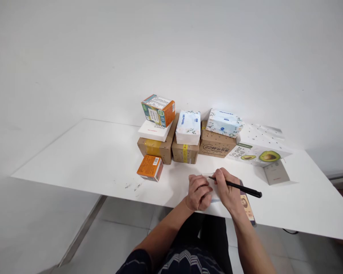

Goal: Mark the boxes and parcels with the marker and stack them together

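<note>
My right hand [228, 190] is closed around a black pen [242, 187], whose tip points left toward my left hand. Curled fingers of my left hand [199, 192] press on a white piece of paper [215, 195] near the table's front edge. Most of that paper is hidden beneath both hands. Partly under my right wrist lies a flat, phone-like thing [248, 207] with a dark edge and a cartoon picture. To the left of my left hand, apart from it, sits a small orange box [149, 166].
Along the back of the white table [82, 152] stand brown cartons [185, 152] topped by tissue packs [188, 123], a white box [153, 131] and an orange-and-green box [158, 110]. An avocado-printed box [258, 148] and a small grey box [276, 173] are at right.
</note>
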`<act>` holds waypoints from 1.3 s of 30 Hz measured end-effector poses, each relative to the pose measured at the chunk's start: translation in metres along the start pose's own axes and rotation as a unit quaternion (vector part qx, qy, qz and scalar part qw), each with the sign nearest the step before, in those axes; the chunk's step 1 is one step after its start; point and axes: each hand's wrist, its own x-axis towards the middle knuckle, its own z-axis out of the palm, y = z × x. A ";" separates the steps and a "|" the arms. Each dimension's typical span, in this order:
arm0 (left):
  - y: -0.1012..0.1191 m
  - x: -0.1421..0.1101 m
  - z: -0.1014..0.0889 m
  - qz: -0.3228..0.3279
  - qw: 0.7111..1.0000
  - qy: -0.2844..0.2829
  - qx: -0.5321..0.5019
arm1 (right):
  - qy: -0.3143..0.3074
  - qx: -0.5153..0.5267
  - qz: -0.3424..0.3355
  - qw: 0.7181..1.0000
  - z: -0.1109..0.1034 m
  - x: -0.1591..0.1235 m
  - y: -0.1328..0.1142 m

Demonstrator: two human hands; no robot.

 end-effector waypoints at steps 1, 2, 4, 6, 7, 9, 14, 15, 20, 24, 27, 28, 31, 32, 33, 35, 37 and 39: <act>0.001 -0.001 0.000 -0.002 1.000 -0.001 0.000 | -0.002 0.002 -0.002 1.000 0.000 0.000 -0.001; 0.001 -0.002 0.000 -0.005 1.000 -0.001 0.002 | -0.004 0.004 -0.005 1.000 0.001 0.001 -0.001; 0.002 -0.003 0.000 -0.010 1.000 -0.004 0.010 | -0.005 0.003 -0.010 1.000 0.001 0.001 -0.002; 0.002 -0.004 0.001 -0.013 1.000 -0.005 0.020 | -0.003 0.001 -0.017 1.000 0.002 0.002 -0.002; 0.002 -0.004 0.001 -0.014 1.000 -0.005 0.025 | -0.001 -0.001 -0.020 1.000 0.002 0.002 -0.002; 0.003 -0.004 0.001 -0.013 0.999 -0.005 0.035 | -0.002 -0.008 -0.031 0.999 0.003 0.003 -0.002; 0.004 -0.004 0.001 -0.014 0.999 -0.004 0.043 | -0.007 -0.025 -0.043 0.999 0.003 0.003 0.000; 0.004 -0.004 0.001 -0.014 0.999 -0.002 0.041 | -0.004 -0.025 -0.040 0.999 0.003 0.003 0.000; 0.004 -0.004 0.002 -0.007 1.000 0.005 0.029 | -0.016 -0.017 -0.030 0.999 0.004 0.004 0.001; 0.006 -0.002 0.001 -0.004 0.999 0.004 0.033 | 0.014 0.046 -0.007 0.999 0.001 0.001 0.002; 0.008 0.001 0.000 0.001 1.000 0.003 0.030 | 0.133 0.125 0.031 0.983 -0.006 -0.005 0.006; 0.008 0.001 0.000 0.001 1.000 0.002 0.027 | 0.183 0.152 0.046 0.970 -0.010 -0.008 0.009; 0.009 0.001 -0.004 0.004 1.000 -0.012 0.026 | 0.291 0.162 0.089 0.939 -0.020 -0.020 0.032; 0.009 -0.001 -0.007 0.003 0.999 -0.020 0.026 | 0.300 0.133 0.104 0.939 -0.023 -0.026 0.044; 0.008 -0.004 -0.009 -0.002 0.999 -0.029 0.023 | 0.292 0.090 0.112 0.945 -0.025 -0.032 0.057; 0.004 -0.011 -0.016 -0.032 0.998 -0.050 0.002 | 0.228 -0.004 0.100 0.968 -0.026 -0.045 0.086; 0.000 -0.020 -0.021 -0.088 0.993 -0.075 -0.035 | 0.118 -0.097 0.027 0.988 -0.023 -0.057 0.112; -0.002 -0.028 -0.025 -0.148 0.981 -0.105 -0.065 | 0.032 -0.216 -0.045 0.975 -0.018 -0.063 0.127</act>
